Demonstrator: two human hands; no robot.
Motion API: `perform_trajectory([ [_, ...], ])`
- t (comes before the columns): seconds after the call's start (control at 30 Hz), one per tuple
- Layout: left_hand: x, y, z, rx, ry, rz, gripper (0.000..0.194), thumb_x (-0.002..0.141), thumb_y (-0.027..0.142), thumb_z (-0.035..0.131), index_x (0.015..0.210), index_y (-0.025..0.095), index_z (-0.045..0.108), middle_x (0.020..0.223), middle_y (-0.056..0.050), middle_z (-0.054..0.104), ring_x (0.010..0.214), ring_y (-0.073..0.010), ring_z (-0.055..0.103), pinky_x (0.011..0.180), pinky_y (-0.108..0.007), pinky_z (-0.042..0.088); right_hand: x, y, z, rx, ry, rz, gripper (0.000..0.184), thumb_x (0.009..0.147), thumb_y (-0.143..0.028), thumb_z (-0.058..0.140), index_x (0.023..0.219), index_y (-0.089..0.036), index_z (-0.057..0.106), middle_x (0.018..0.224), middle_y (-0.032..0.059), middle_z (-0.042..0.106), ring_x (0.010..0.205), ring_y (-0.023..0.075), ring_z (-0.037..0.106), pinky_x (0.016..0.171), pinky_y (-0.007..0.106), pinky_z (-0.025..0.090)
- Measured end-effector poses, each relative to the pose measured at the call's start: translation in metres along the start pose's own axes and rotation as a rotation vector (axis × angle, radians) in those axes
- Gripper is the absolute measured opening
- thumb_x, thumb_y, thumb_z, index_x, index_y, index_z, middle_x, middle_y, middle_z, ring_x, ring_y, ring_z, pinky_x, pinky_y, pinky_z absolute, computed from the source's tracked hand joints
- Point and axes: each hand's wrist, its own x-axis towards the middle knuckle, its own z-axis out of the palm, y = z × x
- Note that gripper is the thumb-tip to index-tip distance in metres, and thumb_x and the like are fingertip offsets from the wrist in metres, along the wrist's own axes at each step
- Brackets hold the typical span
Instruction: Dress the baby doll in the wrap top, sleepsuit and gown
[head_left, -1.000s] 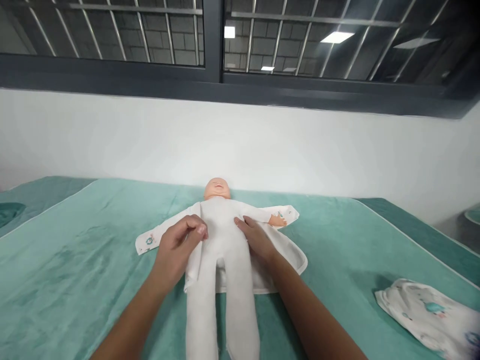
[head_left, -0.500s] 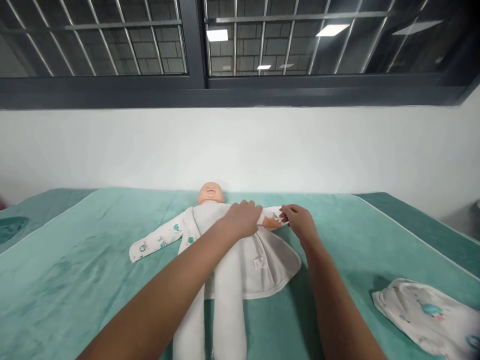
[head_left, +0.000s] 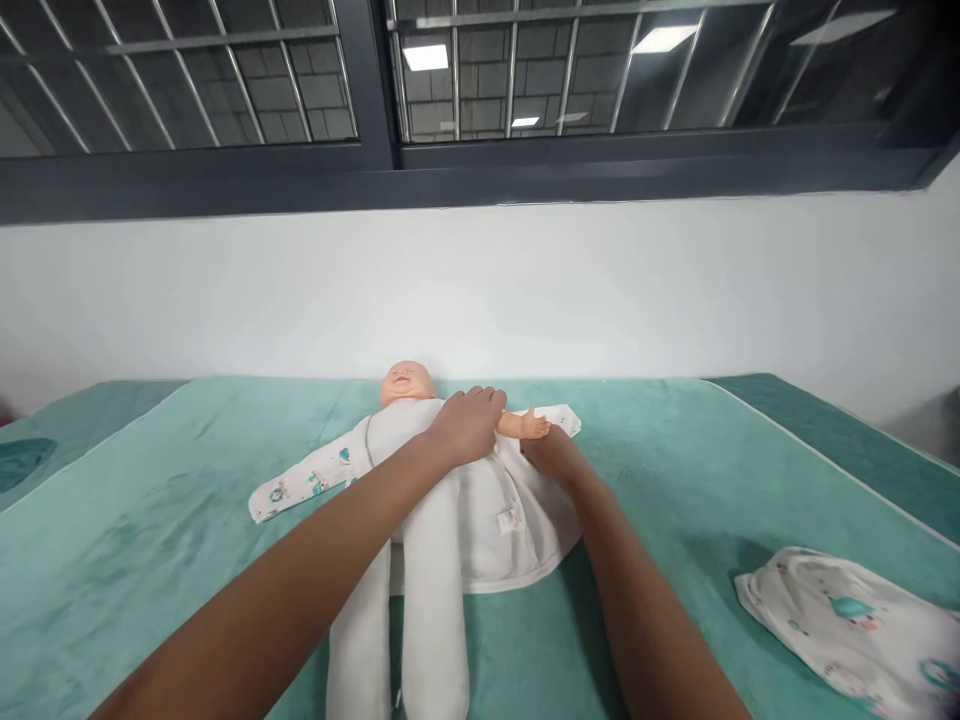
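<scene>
A baby doll [head_left: 407, 380] lies on its back, its head toward the wall and its white cloth legs toward me. Its open white baby shirt [head_left: 484, 550] is spread beneath it, with one printed sleeve [head_left: 307, 485] around the arm on the left. My left hand [head_left: 472, 425] is closed around the doll's other arm, near the shoulder. Beyond it sticks out the doll's bare forearm [head_left: 525, 425], above the second sleeve [head_left: 562, 415], which lies flat behind. My right hand [head_left: 553, 458] is just below the doll's hand, at the shirt; its fingers are mostly hidden.
A folded white printed garment [head_left: 847, 625] lies at the right. Under everything is a green cover [head_left: 660, 560] with white piping. A white wall [head_left: 480, 290] rises behind, below a dark-framed barred window [head_left: 262, 170].
My right hand has moved left and down from the sleeve's end to below the doll's hand. The doll's forearm now shows bare in front of the sleeve. The view has shifted slightly.
</scene>
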Motion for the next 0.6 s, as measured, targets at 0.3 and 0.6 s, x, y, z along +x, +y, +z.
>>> perform_trajectory([
  [0.3, -0.008, -0.005, -0.007, 0.018, 0.016, 0.022, 0.027, 0.073, 0.010, 0.047, 0.099, 0.020, 0.047, 0.095, -0.006, 0.062, 0.083, -0.0234, 0.059, 0.066, -0.035, 0.040, -0.010, -0.009, -0.010, 0.766, -0.222, 0.093, 0.025, 0.074, -0.040, 0.064, 0.087, -0.018, 0.066, 0.078, 0.0043, 0.068, 0.075, 0.0209, 0.059, 0.071, 0.031, 0.045],
  [0.6, -0.001, -0.002, -0.005, 0.229, -0.067, -0.005, 0.025, 0.081, 0.013, 0.052, 0.106, 0.018, 0.055, 0.104, -0.011, 0.062, 0.099, -0.0280, 0.055, 0.085, -0.042, 0.037, -0.016, -0.009, -0.050, 1.420, -0.194, 0.375, 0.038, 0.073, -0.050, 0.065, 0.089, -0.015, 0.066, 0.071, 0.0039, 0.067, 0.059, 0.0172, 0.058, 0.057, 0.027, 0.043],
])
